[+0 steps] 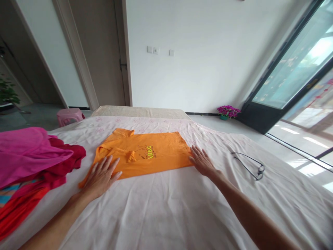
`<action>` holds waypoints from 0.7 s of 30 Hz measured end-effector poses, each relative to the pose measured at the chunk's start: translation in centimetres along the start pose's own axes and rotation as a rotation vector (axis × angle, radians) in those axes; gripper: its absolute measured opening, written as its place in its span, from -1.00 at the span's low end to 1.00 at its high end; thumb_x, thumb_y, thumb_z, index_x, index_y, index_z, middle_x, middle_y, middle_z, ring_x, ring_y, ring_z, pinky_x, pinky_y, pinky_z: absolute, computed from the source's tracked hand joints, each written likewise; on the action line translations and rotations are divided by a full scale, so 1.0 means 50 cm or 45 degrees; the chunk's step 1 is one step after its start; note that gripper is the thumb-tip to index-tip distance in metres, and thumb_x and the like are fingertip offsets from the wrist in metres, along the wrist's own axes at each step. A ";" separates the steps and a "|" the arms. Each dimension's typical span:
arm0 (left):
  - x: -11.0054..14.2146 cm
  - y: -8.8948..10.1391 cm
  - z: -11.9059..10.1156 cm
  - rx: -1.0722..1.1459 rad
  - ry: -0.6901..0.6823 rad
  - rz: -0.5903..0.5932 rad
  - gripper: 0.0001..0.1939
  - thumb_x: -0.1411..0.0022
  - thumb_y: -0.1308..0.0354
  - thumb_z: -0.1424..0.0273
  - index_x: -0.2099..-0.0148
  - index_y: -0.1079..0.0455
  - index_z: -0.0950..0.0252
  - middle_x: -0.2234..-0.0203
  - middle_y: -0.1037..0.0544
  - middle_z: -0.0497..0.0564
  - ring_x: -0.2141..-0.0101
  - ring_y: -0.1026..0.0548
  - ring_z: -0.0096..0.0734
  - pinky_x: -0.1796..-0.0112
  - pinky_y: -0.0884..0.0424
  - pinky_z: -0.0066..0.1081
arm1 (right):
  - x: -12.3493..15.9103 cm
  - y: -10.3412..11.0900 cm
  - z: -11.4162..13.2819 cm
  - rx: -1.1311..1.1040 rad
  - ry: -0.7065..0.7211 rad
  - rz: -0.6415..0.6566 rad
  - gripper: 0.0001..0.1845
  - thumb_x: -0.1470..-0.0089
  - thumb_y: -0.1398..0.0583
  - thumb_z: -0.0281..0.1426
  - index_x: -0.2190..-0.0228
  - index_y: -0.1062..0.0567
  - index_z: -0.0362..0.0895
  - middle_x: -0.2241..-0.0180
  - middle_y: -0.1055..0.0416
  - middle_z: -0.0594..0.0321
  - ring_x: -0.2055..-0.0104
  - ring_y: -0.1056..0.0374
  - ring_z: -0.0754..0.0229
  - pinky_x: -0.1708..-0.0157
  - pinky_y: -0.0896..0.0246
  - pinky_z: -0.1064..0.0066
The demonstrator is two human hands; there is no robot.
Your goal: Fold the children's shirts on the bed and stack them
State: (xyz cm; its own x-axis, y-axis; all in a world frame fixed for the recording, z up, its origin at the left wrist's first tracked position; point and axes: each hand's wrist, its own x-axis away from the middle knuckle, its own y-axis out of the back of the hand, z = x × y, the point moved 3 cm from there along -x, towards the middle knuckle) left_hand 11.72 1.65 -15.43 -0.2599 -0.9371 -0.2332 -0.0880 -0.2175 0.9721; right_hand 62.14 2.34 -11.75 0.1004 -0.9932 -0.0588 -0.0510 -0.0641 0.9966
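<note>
An orange shirt point(153, 151) with yellow lettering lies folded lengthwise on the pale bedsheet point(161, 208), collar toward the left. My left hand point(101, 176) rests flat on its left end, fingers spread. At the shirt's right edge my right hand point(202, 161) lies flat too, fingers stretched out and touching the hem. Neither hand holds anything.
A heap of pink, red and striped clothes point(28, 163) sits at the left of the bed. A dark wire hanger point(249, 165) lies on the sheet to the right. Beyond the bed are a pink stool point(69, 115), a flower pot point(228, 111) and a glass door point(293, 76).
</note>
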 end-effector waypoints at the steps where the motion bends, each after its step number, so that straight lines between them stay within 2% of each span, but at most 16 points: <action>1: 0.000 0.000 0.000 0.002 -0.006 0.004 -0.31 -0.32 0.07 0.04 -0.38 -0.10 0.23 -0.37 -0.06 0.24 -0.34 -0.02 0.03 -0.25 0.02 0.07 | 0.003 -0.001 0.017 -0.034 0.096 0.007 -0.33 -0.36 0.24 -0.11 -0.37 0.06 -0.13 -0.40 0.23 0.21 -0.44 0.36 0.16 -0.38 0.44 0.14; 3: 0.002 0.005 0.004 0.013 -0.032 0.002 -0.32 -0.33 0.09 0.04 -0.38 -0.10 0.24 -0.37 -0.05 0.23 -0.35 0.00 0.00 -0.26 0.02 0.05 | 0.010 -0.006 0.044 -0.090 0.253 0.066 -0.32 -0.36 0.25 -0.10 -0.38 0.08 -0.12 -0.41 0.23 0.24 -0.44 0.35 0.21 -0.38 0.39 0.21; 4: 0.005 0.011 0.007 0.019 -0.057 -0.024 -0.32 -0.33 0.09 0.04 -0.38 -0.10 0.24 -0.38 -0.03 0.23 -0.36 0.01 -0.01 -0.26 0.02 0.04 | 0.012 -0.007 0.049 -0.102 0.269 0.089 -0.33 -0.36 0.24 -0.10 -0.37 0.07 -0.12 -0.40 0.21 0.23 -0.44 0.32 0.20 -0.38 0.37 0.21; 7: 0.028 0.045 0.017 0.025 -0.222 -0.184 -0.32 -0.30 0.00 0.04 -0.36 -0.13 0.23 -0.38 -0.03 0.20 -0.35 0.02 -0.01 -0.27 -0.01 -0.01 | 0.021 0.007 0.034 -0.097 0.157 0.014 -0.36 -0.35 0.13 -0.12 -0.34 -0.08 -0.12 -0.37 0.05 0.12 -0.41 0.17 0.07 -0.36 0.27 0.10; 9: 0.053 0.072 0.026 0.020 -0.350 -0.298 -0.39 -0.27 -0.10 0.11 -0.30 -0.22 0.19 -0.32 -0.18 0.17 -0.30 -0.12 -0.04 -0.25 -0.10 -0.08 | 0.035 0.027 0.021 -0.128 0.191 -0.098 -0.43 -0.33 0.05 -0.16 -0.27 -0.23 -0.08 -0.30 -0.15 0.08 -0.34 -0.05 0.02 -0.30 0.10 0.09; 11: 0.077 0.093 0.036 0.011 -0.435 -0.356 -0.57 -0.29 -0.11 0.27 -0.20 -0.33 0.17 -0.16 -0.40 0.11 -0.17 -0.32 -0.16 -0.18 -0.23 -0.18 | 0.055 0.045 0.020 -0.181 0.343 -0.158 -0.55 -0.30 -0.02 -0.24 -0.16 -0.38 -0.02 -0.18 -0.34 0.12 -0.19 -0.26 0.05 -0.18 -0.10 0.16; 13: 0.093 0.104 0.044 -0.006 -0.476 -0.342 -0.67 -0.31 -0.04 0.44 -0.10 -0.39 0.16 0.03 -0.52 0.06 0.00 -0.45 -0.26 -0.06 -0.34 -0.26 | 0.069 0.054 0.027 -0.200 0.471 -0.139 -0.62 -0.26 -0.05 -0.38 -0.07 -0.45 0.03 -0.06 -0.45 0.18 -0.03 -0.37 0.11 -0.05 -0.20 0.25; 15: 0.097 0.106 0.048 -0.022 -0.486 -0.281 -0.64 -0.30 0.02 0.55 -0.05 -0.42 0.16 0.13 -0.56 0.02 0.11 -0.50 -0.30 0.04 -0.39 -0.29 | 0.070 0.056 0.038 -0.169 0.522 -0.108 -0.59 -0.22 -0.04 -0.49 -0.03 -0.47 0.03 0.03 -0.47 0.19 0.05 -0.40 0.13 0.04 -0.21 0.29; 18: 0.084 0.107 0.049 -0.023 -0.436 -0.227 -0.61 -0.27 0.06 0.61 -0.01 -0.44 0.18 0.18 -0.56 0.03 0.16 -0.52 -0.28 0.10 -0.41 -0.27 | 0.049 0.056 0.052 -0.088 0.504 -0.114 -0.60 -0.20 -0.02 -0.55 0.04 -0.50 -0.04 0.14 -0.48 0.15 0.12 -0.39 0.14 0.11 -0.19 0.32; 21: 0.073 0.120 0.048 0.013 -0.399 -0.239 -0.63 -0.24 0.07 0.62 0.07 -0.47 0.20 0.22 -0.56 0.04 0.15 -0.52 -0.28 0.08 -0.42 -0.28 | 0.034 0.065 0.060 -0.039 0.471 -0.196 -0.63 -0.14 -0.02 -0.62 0.19 -0.54 -0.10 0.24 -0.46 0.14 0.16 -0.35 0.14 0.16 -0.15 0.34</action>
State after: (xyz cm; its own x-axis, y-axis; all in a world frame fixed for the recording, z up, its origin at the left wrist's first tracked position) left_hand 7.91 -2.39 -10.50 -0.5205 -0.7512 -0.4060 -0.1717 -0.3736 0.9115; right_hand 59.18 0.18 -8.77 0.4555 -0.8700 -0.1885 0.0218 -0.2008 0.9794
